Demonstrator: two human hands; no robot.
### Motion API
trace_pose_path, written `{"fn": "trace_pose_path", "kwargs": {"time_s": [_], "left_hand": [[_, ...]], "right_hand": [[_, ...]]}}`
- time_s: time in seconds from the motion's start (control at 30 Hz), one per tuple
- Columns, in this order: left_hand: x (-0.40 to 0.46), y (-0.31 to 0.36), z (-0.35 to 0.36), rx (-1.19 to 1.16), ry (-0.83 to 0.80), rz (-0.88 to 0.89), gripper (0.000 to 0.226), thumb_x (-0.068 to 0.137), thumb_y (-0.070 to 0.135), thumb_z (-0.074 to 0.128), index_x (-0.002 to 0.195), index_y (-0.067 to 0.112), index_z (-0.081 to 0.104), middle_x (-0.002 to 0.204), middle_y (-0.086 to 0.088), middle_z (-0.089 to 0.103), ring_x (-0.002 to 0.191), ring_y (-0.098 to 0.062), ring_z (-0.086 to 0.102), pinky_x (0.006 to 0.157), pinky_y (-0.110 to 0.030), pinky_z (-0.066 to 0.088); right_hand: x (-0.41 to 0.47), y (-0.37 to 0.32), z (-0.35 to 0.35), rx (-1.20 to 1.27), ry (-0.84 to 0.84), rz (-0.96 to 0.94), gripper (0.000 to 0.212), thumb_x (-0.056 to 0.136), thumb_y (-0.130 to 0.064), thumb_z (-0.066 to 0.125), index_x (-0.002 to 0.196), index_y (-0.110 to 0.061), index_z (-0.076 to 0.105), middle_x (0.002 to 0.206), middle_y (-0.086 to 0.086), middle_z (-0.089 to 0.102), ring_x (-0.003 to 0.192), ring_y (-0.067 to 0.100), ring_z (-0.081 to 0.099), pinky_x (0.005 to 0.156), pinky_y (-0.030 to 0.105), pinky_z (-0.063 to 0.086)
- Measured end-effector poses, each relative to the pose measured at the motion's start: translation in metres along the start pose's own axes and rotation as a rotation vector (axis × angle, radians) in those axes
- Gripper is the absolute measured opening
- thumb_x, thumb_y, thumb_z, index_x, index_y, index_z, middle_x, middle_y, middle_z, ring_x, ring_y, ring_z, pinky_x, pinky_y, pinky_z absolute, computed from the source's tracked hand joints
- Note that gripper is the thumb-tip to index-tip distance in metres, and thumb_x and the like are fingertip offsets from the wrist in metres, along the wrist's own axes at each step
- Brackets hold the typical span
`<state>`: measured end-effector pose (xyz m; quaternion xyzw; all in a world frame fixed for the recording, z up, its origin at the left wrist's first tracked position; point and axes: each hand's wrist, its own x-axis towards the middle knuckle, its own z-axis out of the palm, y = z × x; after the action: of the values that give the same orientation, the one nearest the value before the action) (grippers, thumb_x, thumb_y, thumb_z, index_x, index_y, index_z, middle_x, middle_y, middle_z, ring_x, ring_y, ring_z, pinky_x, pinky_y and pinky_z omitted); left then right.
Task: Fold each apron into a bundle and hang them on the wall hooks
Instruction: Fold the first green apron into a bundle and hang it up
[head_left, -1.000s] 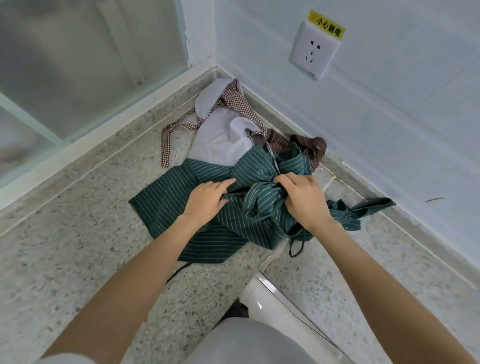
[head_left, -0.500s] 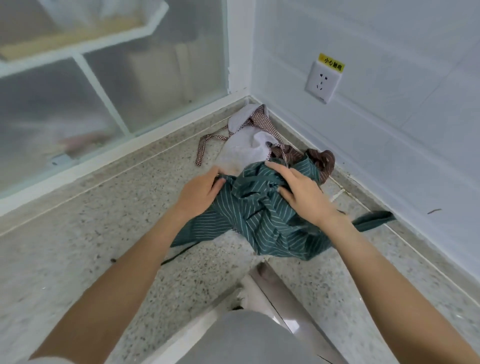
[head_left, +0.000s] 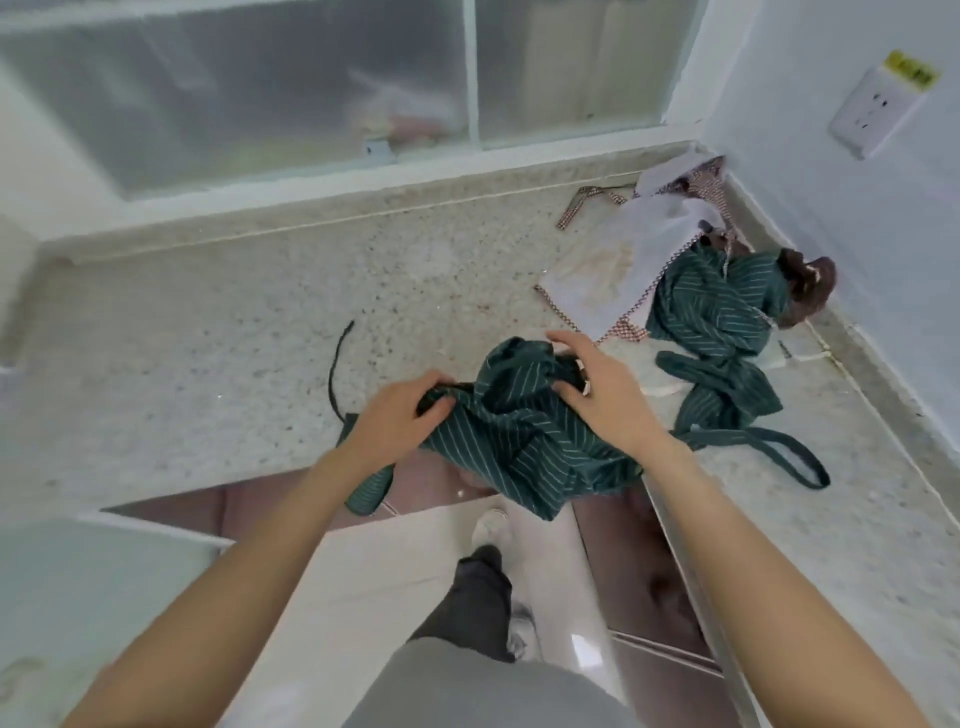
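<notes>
A crumpled green striped apron (head_left: 519, 441) hangs over the front edge of a speckled stone counter (head_left: 208, 338). My left hand (head_left: 395, 421) grips its left side with curled fingers. My right hand (head_left: 597, 395) holds its top right, fingers bent into the cloth. A thin dark strap (head_left: 335, 369) trails left on the counter. In the far right corner lie a second green striped apron (head_left: 717, 312), a white apron with checked trim (head_left: 623, 270) and a brown cloth (head_left: 808, 283). No wall hooks are in view.
Frosted glass panels (head_left: 311, 93) run along the back of the counter. A wall socket (head_left: 878, 111) sits on the pale right wall. Below the counter edge are a white floor (head_left: 395, 571), my leg and a shoe (head_left: 488, 525).
Both hands have pulled one green apron out of the corner pile, toward the counter's front edge. The view has swung left, so the remaining pile now lies at the far right.
</notes>
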<state>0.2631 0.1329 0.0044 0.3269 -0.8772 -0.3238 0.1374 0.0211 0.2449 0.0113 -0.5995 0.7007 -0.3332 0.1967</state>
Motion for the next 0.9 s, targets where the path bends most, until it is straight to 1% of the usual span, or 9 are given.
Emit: {"fn": "trace_pose_path", "kwargs": {"time_s": [0.13, 0.2, 0.33, 0.4, 0.47, 0.57, 0.7, 0.83, 0.9], "left_hand": [[-0.051, -0.004, -0.016, -0.118, -0.068, -0.095, 0.046, 0.078, 0.066, 0.046, 0.1, 0.028, 0.056, 0.086, 0.003, 0.067, 0.078, -0.014, 0.063, 0.071, -0.035, 0.048], [-0.076, -0.003, -0.029, -0.24, -0.08, -0.15, 0.049, 0.076, 0.075, 0.046, 0.099, 0.031, 0.054, 0.088, 0.003, 0.065, 0.08, -0.015, 0.061, 0.075, -0.036, 0.046], [-0.092, -0.005, -0.047, -0.305, 0.213, -0.239, 0.05, 0.078, 0.072, 0.045, 0.113, 0.035, 0.046, 0.103, 0.006, 0.059, 0.088, -0.016, 0.057, 0.082, -0.043, 0.047], [-0.088, -0.008, -0.059, -0.366, 0.315, -0.196, 0.066, 0.08, 0.055, 0.061, 0.135, 0.035, 0.031, 0.133, 0.009, 0.043, 0.111, -0.008, 0.05, 0.089, -0.033, 0.049], [-0.081, -0.011, -0.072, -0.353, 0.268, -0.097, 0.079, 0.082, 0.043, 0.066, 0.145, 0.037, 0.017, 0.149, 0.014, 0.021, 0.13, -0.003, 0.034, 0.098, -0.028, 0.041], [-0.068, -0.007, -0.087, -0.28, 0.201, 0.072, 0.072, 0.084, 0.042, 0.062, 0.144, 0.033, 0.024, 0.153, 0.012, 0.018, 0.138, -0.008, 0.025, 0.106, -0.033, 0.034], [-0.055, -0.009, -0.098, -0.273, 0.255, 0.2, 0.039, 0.092, 0.035, 0.054, 0.124, 0.012, 0.054, 0.129, 0.005, 0.053, 0.119, -0.01, 0.051, 0.099, -0.028, 0.043], [-0.049, -0.019, -0.106, -0.275, 0.359, -0.047, 0.007, 0.095, 0.021, 0.051, 0.098, 0.017, 0.056, 0.09, 0.013, 0.062, 0.081, 0.007, 0.059, 0.073, -0.014, 0.044], [-0.044, -0.025, -0.109, -0.198, 0.356, -0.118, 0.009, 0.095, 0.027, 0.05, 0.094, 0.019, 0.052, 0.081, 0.006, 0.062, 0.071, -0.001, 0.059, 0.063, -0.022, 0.045]], "right_hand": [[0.005, -0.034, 0.024, 0.032, -0.01, -0.024, 0.035, 0.089, -0.012, 0.06, 0.124, -0.014, 0.053, 0.12, 0.003, 0.06, 0.103, 0.019, 0.057, 0.088, 0.029, 0.046], [0.006, -0.057, 0.034, 0.107, -0.042, -0.061, 0.027, 0.09, -0.008, 0.058, 0.116, -0.012, 0.059, 0.113, 0.002, 0.063, 0.097, 0.017, 0.059, 0.086, 0.024, 0.048], [0.013, -0.095, 0.034, 0.319, -0.105, -0.059, 0.026, 0.091, 0.001, 0.051, 0.11, -0.014, 0.062, 0.099, -0.012, 0.065, 0.086, -0.005, 0.058, 0.079, 0.006, 0.044], [0.016, -0.112, 0.031, 0.407, -0.155, -0.071, 0.028, 0.092, 0.006, 0.048, 0.109, -0.012, 0.061, 0.076, -0.025, 0.063, 0.068, -0.016, 0.055, 0.066, 0.002, 0.039], [0.019, -0.126, 0.031, 0.452, -0.219, -0.101, 0.029, 0.092, 0.009, 0.046, 0.105, -0.015, 0.057, 0.057, -0.03, 0.058, 0.057, -0.018, 0.052, 0.059, 0.001, 0.037], [0.025, -0.143, 0.037, 0.519, -0.297, -0.104, 0.026, 0.091, 0.009, 0.047, 0.104, -0.012, 0.058, 0.065, -0.024, 0.064, 0.063, -0.015, 0.057, 0.061, 0.001, 0.04], [0.037, -0.153, 0.045, 0.472, -0.361, -0.093, 0.019, 0.092, 0.004, 0.049, 0.11, -0.004, 0.052, 0.078, -0.002, 0.063, 0.061, -0.002, 0.059, 0.058, 0.013, 0.044], [0.059, -0.134, 0.048, 0.256, -0.196, -0.057, 0.012, 0.095, -0.012, 0.051, 0.106, -0.015, 0.055, 0.09, 0.0, 0.067, 0.077, 0.007, 0.063, 0.071, 0.029, 0.047], [0.065, -0.133, 0.044, 0.348, -0.164, -0.01, 0.014, 0.098, -0.02, 0.048, 0.109, -0.02, 0.055, 0.103, -0.005, 0.066, 0.097, 0.006, 0.061, 0.091, 0.029, 0.047]]}}
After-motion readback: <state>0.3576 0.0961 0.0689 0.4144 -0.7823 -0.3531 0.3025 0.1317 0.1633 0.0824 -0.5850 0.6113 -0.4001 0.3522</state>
